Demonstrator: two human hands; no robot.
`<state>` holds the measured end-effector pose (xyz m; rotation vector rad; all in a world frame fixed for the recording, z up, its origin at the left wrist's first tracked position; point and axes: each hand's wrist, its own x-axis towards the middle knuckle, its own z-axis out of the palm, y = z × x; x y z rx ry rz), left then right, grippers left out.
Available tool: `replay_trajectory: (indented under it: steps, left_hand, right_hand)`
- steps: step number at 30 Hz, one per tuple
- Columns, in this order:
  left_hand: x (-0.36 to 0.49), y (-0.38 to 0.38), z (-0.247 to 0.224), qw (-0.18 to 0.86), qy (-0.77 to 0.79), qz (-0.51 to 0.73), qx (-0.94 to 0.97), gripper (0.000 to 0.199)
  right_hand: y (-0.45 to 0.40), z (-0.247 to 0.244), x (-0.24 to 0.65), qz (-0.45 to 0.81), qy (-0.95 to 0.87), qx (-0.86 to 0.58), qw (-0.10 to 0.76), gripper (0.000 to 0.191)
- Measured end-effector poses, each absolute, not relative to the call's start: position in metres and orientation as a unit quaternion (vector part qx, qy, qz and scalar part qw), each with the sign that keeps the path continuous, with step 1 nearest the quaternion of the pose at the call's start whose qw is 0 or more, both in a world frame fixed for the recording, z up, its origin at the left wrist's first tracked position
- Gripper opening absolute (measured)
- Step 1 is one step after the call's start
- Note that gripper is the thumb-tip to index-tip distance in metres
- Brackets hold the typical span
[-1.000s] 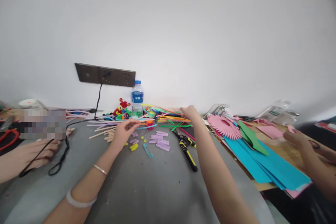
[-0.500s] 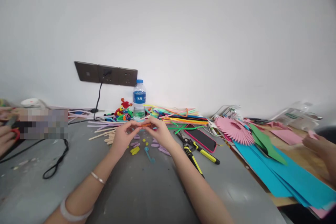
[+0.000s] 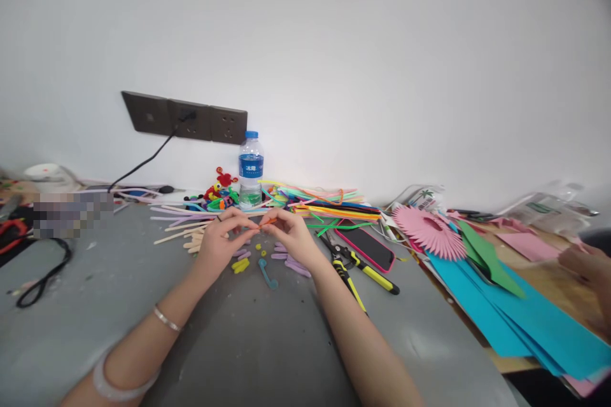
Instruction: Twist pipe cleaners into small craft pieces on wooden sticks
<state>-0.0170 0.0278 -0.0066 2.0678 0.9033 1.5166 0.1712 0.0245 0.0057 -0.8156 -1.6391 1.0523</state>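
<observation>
Over the middle of the table, a short orange pipe cleaner (image 3: 268, 222) stretches between my fingertips. My left hand (image 3: 222, 243) pinches its left end between thumb and forefinger. The other end is in the pinch of my right hand (image 3: 292, 239), whose fingers partly cover it. Below the hands lie a blue bent pipe cleaner (image 3: 267, 275), yellow folded pieces (image 3: 240, 265) and several purple folded pieces (image 3: 296, 266). Wooden sticks (image 3: 193, 238) lie beside my left hand. Yellow-and-black pliers (image 3: 351, 261) rest right of my right hand.
Behind stand a water bottle (image 3: 251, 172) and colourful pipe-cleaner figures (image 3: 220, 191). A pipe-cleaner bundle (image 3: 334, 206) lies along the wall. Rightward are a phone (image 3: 367, 247), blue paper (image 3: 506, 315) and another person's hand (image 3: 585, 264). Red-handled scissors (image 3: 13, 234) and a black cord (image 3: 45, 286) are leftward.
My hands still pinch the orange pipe cleaner, with slightly shifted fingers. At far left, the other person's hand has left the view, and the black cord has shifted left.
</observation>
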Motion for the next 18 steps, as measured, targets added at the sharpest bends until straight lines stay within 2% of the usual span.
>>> replay_trajectory:
  steps: [11, 18]
  left_hand:
    - [-0.0193, 0.0287, -0.0063, 0.218, 0.319, 0.53, 0.755, 0.015]
    - [-0.0192, 0.0282, -0.0058, 0.207, 0.317, 0.538, 0.753, 0.013]
  right_hand:
    - [0.0258, 0.007, 0.1784, 0.429, -0.67, -0.332, 0.507, 0.019]
    - [0.0237, 0.0064, 0.1734, 0.326, -0.699, -0.346, 0.534, 0.009]
